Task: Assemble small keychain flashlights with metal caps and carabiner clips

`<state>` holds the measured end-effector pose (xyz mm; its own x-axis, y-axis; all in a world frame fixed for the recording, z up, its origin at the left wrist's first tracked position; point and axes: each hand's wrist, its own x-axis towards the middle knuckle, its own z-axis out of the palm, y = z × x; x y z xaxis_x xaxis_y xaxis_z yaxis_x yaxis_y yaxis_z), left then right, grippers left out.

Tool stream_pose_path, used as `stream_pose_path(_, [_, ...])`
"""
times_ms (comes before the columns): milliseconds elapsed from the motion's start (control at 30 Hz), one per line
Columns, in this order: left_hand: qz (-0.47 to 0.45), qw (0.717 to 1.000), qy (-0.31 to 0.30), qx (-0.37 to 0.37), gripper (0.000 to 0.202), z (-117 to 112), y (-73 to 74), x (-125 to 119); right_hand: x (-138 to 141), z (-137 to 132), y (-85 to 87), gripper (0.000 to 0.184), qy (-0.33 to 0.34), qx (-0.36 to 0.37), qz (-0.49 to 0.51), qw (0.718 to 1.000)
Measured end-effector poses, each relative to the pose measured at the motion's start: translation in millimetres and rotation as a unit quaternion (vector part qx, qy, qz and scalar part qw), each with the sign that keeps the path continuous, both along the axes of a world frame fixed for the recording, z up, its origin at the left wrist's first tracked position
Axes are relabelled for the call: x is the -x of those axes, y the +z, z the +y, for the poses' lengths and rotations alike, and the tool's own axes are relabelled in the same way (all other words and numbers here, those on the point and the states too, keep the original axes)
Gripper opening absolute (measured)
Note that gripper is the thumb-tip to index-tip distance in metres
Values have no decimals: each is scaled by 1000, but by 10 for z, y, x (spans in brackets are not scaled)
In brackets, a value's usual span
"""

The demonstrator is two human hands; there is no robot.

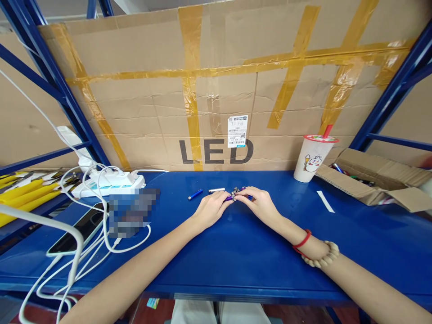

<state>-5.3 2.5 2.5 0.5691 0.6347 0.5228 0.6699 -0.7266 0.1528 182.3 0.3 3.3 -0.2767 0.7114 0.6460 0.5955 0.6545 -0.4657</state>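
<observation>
In the head view both my hands meet over the middle of the blue table. My left hand [211,209] is closed, its fingertips pinching a small purple metal tube [230,198]. My right hand [261,204] is closed too, thumb and finger pinched at the silver end of the same tube. Just behind the fingertips lie small silver pieces [236,190], partly hidden and too small to name. A blue metal tube with a silver end [195,194] lies left of my left hand. A silver-white tube [216,190] rests just beyond its knuckles.
A white power strip [118,182], tangled white cables and a phone [79,231] occupy the left side beside a blurred dark object [133,213]. At right stand a paper cup with straw [312,157], a white strip [325,201] and an open cardboard box [357,180]. Cardboard [216,103] walls the back.
</observation>
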Motion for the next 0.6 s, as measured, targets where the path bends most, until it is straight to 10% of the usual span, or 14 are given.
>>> stream_pose_path(600, [-13, 1000, -21, 4, 23, -40, 26, 8, 17, -3, -4, 22, 8, 85, 110, 990])
